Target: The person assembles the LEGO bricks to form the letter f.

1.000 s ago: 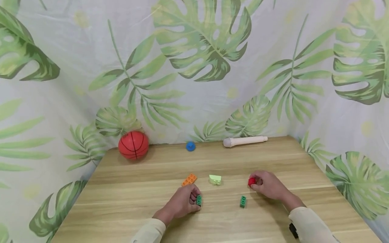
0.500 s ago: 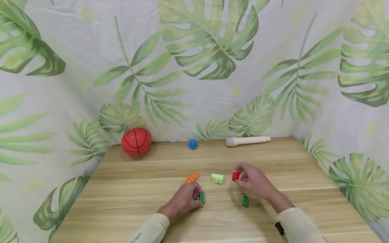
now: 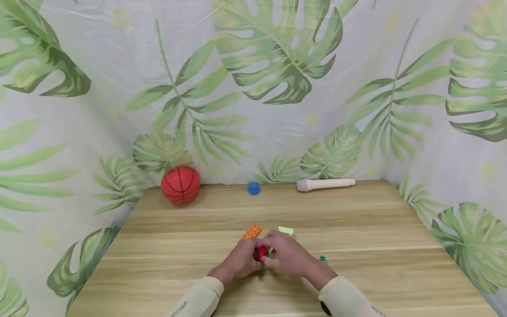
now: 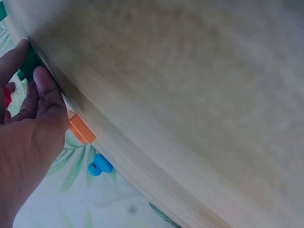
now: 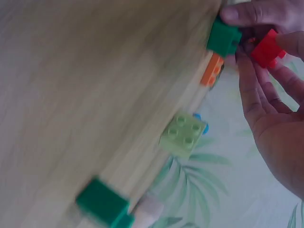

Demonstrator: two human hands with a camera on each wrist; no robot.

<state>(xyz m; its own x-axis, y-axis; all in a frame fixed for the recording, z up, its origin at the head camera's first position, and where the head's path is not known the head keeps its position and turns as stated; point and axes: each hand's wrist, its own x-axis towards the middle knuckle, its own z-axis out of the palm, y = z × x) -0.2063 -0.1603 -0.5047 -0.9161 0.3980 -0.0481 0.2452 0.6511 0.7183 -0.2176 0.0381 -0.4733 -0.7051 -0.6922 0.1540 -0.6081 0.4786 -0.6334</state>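
Observation:
Near the middle of the wooden table, my two hands are close together. My left hand point(image 3: 239, 259) pinches a green toy building brick point(image 4: 30, 64) between thumb and finger, low over the tabletop. My right hand point(image 3: 291, 255) holds a small red toy building brick point(image 5: 268, 48) in its fingertips, studs showing in the right wrist view. That red brick is right beside the green one, a narrow gap showing between them there. From the head view, my fingers cover most of both bricks.
An orange flat brick point(image 3: 251, 232) and a light green brick point(image 3: 286, 230) lie just beyond my hands. A second green brick point(image 3: 322, 258) is to the right, partly behind my right wrist. Along the back edge are a red ball point(image 3: 180, 184), a blue knob-like toy point(image 3: 254, 188) and a white microphone-shaped toy point(image 3: 326, 184).
My right hand has carried the red brick leftward, from the right side of the table to the green brick in my left hand. The left hand has stayed nearly in place.

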